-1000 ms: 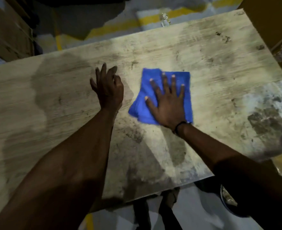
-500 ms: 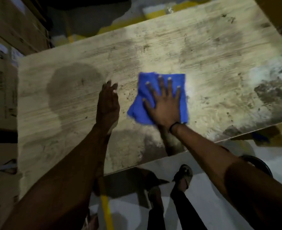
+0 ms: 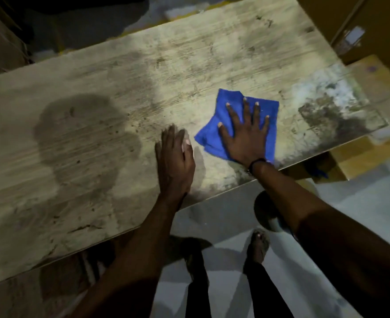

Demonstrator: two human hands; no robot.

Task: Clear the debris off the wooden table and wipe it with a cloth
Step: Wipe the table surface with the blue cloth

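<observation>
A blue cloth (image 3: 214, 134) lies flat on the worn wooden table (image 3: 97, 157), near its front edge and right of centre. My right hand (image 3: 244, 136) presses down on the cloth with its fingers spread and straight. Just left of the cloth, my left hand (image 3: 174, 161) rests on the bare wood with fingers together and flat. Small dark specks of debris (image 3: 129, 129) dot the wood left of my hands.
A dark, grimy patch with white residue (image 3: 327, 111) covers the table's right end. Cardboard boxes (image 3: 372, 76) stand beyond the right edge. A dark round object (image 3: 265, 214) sits on the floor under my right forearm. My feet (image 3: 258, 244) stand by the front edge.
My right hand has slid the cloth toward the table's right end and closer to the front edge. My left hand has stayed flat beside it, and the view has shifted.
</observation>
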